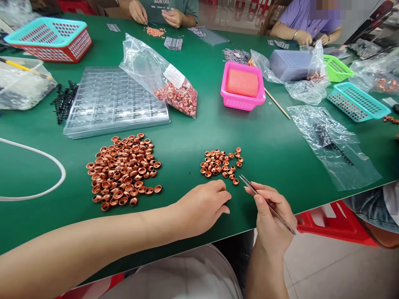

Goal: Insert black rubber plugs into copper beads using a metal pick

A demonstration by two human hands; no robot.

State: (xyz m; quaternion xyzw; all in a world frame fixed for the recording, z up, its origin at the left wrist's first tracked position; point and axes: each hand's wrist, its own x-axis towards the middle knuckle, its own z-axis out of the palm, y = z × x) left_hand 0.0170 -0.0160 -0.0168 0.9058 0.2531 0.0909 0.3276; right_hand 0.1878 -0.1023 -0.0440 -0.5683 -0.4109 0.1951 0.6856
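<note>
Slim metal tweezers (250,187) being held in right hand (276,224), fingers and thumb closed on them; tips being pointed toward small copper-coloured cup cluster (216,162). Left hand (202,207) being held beside cluster, fingers curled; grip on anything cannot be told. Larger copper-coloured cup heap (124,166) being supported on green table (187,141), left of cluster. Beyond heap, clear plastic compartment tray (106,99) being partly covered by clear plastic bag (181,97).
</note>
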